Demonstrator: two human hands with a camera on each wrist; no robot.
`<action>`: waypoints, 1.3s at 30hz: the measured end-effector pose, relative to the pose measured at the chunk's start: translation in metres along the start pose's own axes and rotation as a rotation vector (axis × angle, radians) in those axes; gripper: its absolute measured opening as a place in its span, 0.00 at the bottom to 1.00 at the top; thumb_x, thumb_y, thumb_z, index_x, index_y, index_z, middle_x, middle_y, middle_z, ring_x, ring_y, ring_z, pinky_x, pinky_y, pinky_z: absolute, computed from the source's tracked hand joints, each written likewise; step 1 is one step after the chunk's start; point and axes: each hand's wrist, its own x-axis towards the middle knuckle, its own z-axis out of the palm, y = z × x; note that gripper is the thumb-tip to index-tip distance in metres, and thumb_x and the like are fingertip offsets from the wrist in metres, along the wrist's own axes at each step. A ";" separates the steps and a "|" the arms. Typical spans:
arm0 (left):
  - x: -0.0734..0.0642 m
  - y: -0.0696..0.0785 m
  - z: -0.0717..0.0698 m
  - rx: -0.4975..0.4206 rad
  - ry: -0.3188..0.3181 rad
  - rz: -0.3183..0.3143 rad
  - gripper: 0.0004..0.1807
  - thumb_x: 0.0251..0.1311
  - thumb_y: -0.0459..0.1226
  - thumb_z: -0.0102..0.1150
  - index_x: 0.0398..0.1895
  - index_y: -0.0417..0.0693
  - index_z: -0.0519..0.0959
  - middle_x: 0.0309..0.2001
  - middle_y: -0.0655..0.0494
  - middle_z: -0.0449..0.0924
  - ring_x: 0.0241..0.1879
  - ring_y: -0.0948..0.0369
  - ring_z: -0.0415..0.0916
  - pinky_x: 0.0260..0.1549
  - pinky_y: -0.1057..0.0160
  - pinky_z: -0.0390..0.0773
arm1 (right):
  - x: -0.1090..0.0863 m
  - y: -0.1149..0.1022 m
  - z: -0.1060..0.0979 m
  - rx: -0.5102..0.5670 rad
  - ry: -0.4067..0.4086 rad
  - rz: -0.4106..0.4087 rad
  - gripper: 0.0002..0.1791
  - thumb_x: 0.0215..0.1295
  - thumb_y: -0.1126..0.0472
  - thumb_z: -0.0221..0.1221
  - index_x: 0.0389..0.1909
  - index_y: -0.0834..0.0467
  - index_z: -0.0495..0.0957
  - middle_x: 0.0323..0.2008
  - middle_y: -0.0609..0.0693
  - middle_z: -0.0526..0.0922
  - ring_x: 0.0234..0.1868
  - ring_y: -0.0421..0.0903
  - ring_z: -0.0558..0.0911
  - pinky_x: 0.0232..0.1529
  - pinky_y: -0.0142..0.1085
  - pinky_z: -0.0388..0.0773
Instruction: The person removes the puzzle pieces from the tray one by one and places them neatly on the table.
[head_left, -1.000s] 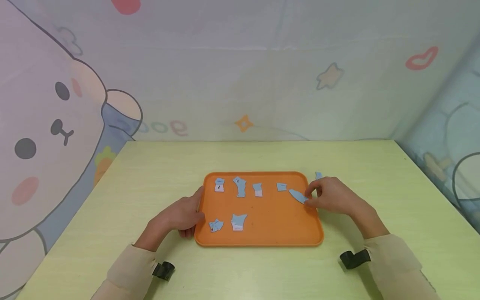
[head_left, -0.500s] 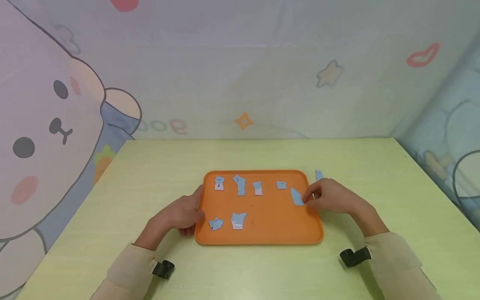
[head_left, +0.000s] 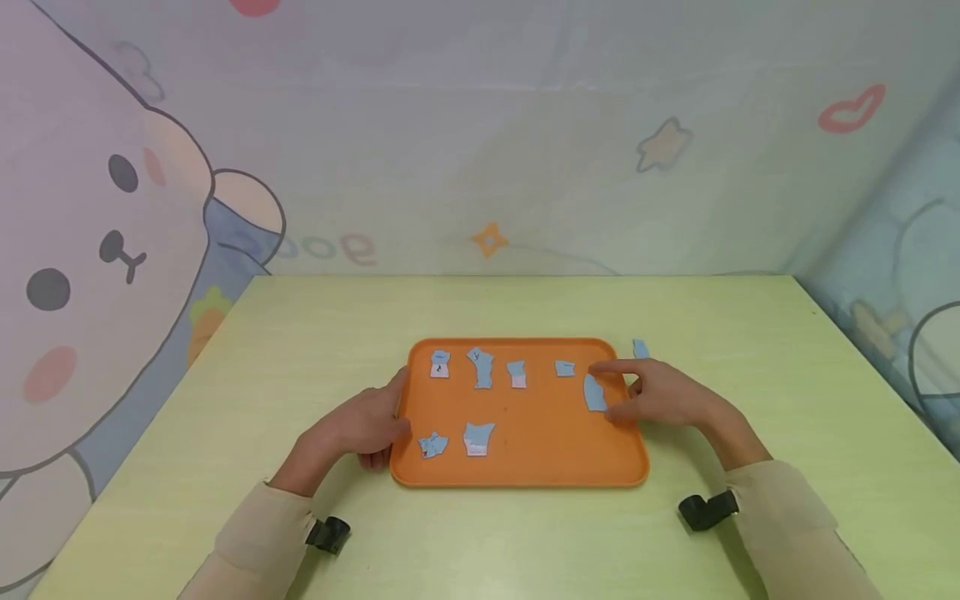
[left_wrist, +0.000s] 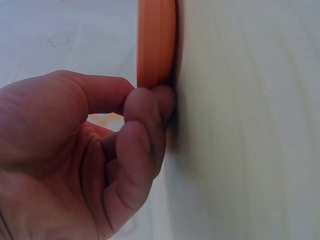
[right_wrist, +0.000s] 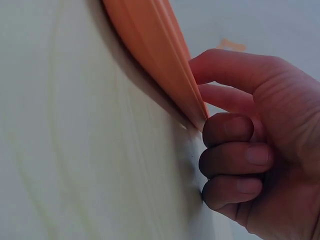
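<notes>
An orange tray (head_left: pixel 540 450) lies on the table, with several torn-looking pale blue paper pieces on it. My left hand (head_left: pixel 371 423) grips the tray's left edge, thumb at the rim and fingers lower down; the left wrist view shows this hand (left_wrist: pixel 100 145) at the rim closely. My right hand (head_left: pixel 656 393) reaches over the right rim, its thumb and index finger spread at either end of a curved blue piece (head_left: pixel 595 393). In the right wrist view, the other fingers (right_wrist: pixel 235 160) are curled outside the rim; the piece is hidden there.
A small blue square piece (head_left: pixel 565 368) sits left of the right index finger. Left of it are pieces with white lower parts (head_left: pixel 518 374). Two pieces lie near the front, one star-like (head_left: pixel 432 445). Another blue piece (head_left: pixel 640 348) lies outside the tray, behind the right hand.
The curved blue piece has turned from slanted to nearly upright. My right index finger has moved away from the thumb, toward the piece's far end. The left hand stays at the tray's edge.
</notes>
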 end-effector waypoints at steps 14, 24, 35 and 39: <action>-0.001 -0.001 -0.001 -0.004 0.007 0.021 0.37 0.56 0.30 0.44 0.71 0.47 0.49 0.13 0.50 0.74 0.08 0.56 0.69 0.12 0.58 0.74 | 0.004 0.000 0.002 -0.041 -0.001 -0.001 0.31 0.55 0.52 0.62 0.63 0.36 0.69 0.41 0.44 0.77 0.40 0.46 0.73 0.42 0.39 0.67; 0.000 -0.002 0.003 0.001 0.004 -0.043 0.43 0.59 0.32 0.45 0.75 0.45 0.38 0.13 0.49 0.75 0.08 0.57 0.71 0.11 0.60 0.74 | 0.003 0.000 0.004 -0.056 0.025 -0.051 0.29 0.56 0.56 0.62 0.61 0.40 0.71 0.31 0.45 0.76 0.35 0.46 0.72 0.39 0.38 0.67; 0.002 -0.002 0.002 0.013 0.010 -0.031 0.42 0.59 0.31 0.45 0.74 0.44 0.39 0.12 0.49 0.75 0.08 0.58 0.71 0.10 0.60 0.74 | 0.003 0.006 -0.001 0.019 0.037 -0.019 0.30 0.53 0.55 0.64 0.59 0.37 0.71 0.19 0.47 0.72 0.20 0.42 0.68 0.25 0.34 0.63; 0.002 -0.001 0.002 0.016 0.013 -0.030 0.42 0.58 0.31 0.45 0.75 0.44 0.39 0.12 0.49 0.75 0.08 0.58 0.71 0.10 0.60 0.74 | 0.003 0.009 -0.003 0.044 0.046 -0.020 0.30 0.52 0.55 0.66 0.58 0.38 0.71 0.19 0.47 0.73 0.20 0.42 0.69 0.25 0.33 0.64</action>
